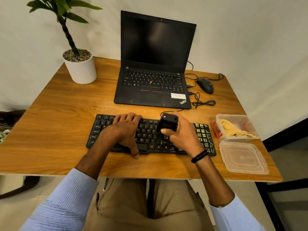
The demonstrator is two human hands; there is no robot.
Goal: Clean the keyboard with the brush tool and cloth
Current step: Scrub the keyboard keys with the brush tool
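The keyboard (150,135) lies flat on the table (58,114), pinned under the spread fingers (126,117) of the left hand (123,130). The right hand (181,132) grips the black brush tool (167,124), probably light and rigid, held by its body. Right of those fingers, a soft, limp cloth (233,130) sits in an open container (233,117).

Just right of the right hand (181,132), an open box (236,127) and its lid (243,158) crowd the table (55,124) edge, leaving only a narrow gap. Beyond that hand, a cable (202,102) and the laptop (153,90) block the way. Left of the left hand (125,130), bare wood runs wide; the pot (80,68) stands well off, far back.
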